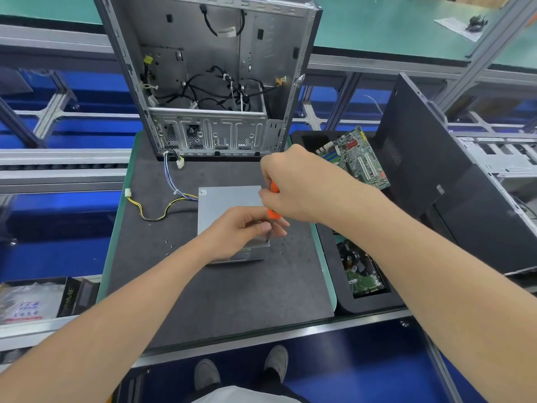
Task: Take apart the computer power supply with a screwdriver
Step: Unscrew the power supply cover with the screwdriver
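Held an orange screwdriver (pixel 273 214) upright in the right grip (pixel 296 187), fingers clamped round the handle, tip down at the near right corner of the grey power supply (pixel 229 199). Pinched the shaft low down with the left grip (pixel 241 228). Found the power supply flat on the bench's dark mat (pixel 232 301), with cables (pixel 174 184) trailing left, near an open computer case (pixel 209 68) standing behind it.

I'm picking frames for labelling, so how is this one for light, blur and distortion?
Head view: soft, even light, no harsh glare on the power supply; in the same head view the wide angle bends the case edges and rail; the screwdriver tip by the left hand is slightly soft, and the box at the left edge is smeared.
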